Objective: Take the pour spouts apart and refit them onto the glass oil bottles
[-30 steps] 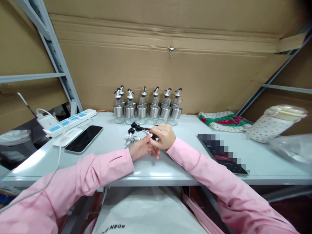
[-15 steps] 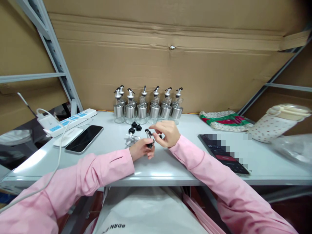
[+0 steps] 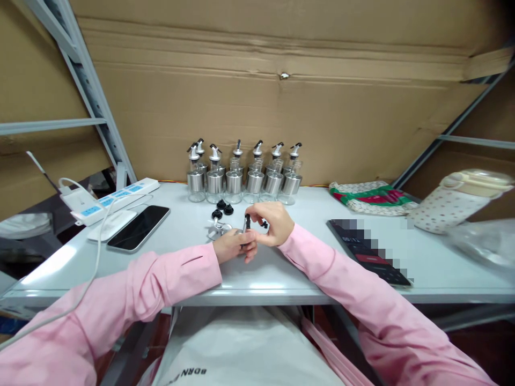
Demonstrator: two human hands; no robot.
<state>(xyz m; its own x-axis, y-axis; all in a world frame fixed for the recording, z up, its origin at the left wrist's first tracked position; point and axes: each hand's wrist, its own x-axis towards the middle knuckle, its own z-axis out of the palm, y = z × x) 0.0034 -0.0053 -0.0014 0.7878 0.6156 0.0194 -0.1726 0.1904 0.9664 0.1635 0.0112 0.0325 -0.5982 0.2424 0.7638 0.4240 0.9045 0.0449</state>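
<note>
My left hand [image 3: 234,246] is closed around a silver pour spout with a black flap [image 3: 247,221], low over the table. The index finger of my right hand [image 3: 278,221] bends onto the flap, its thumb close by the left fingers. The spout's lower end is hidden by my left hand. Beyond my left hand lie several loose black stoppers [image 3: 228,209] and some silver spout pieces [image 3: 219,229]. A small black part [image 3: 264,224] shows partly behind my right hand. At the back stand glass bottles with steel bands [image 3: 234,183]; several carry pour spouts, others have bare necks.
On the left are a power strip [image 3: 120,198], a white charger with a cable and a dark phone [image 3: 139,228]. To the right lie another phone with a lit screen [image 3: 364,252], a patterned cloth [image 3: 372,198] and a dotted tumbler [image 3: 454,206]. Cardboard [image 3: 257,107] walls the back.
My right index finger has come down onto the spout's black flap, and the right hand has moved slightly left. The spout looks more upright in my left hand.
</note>
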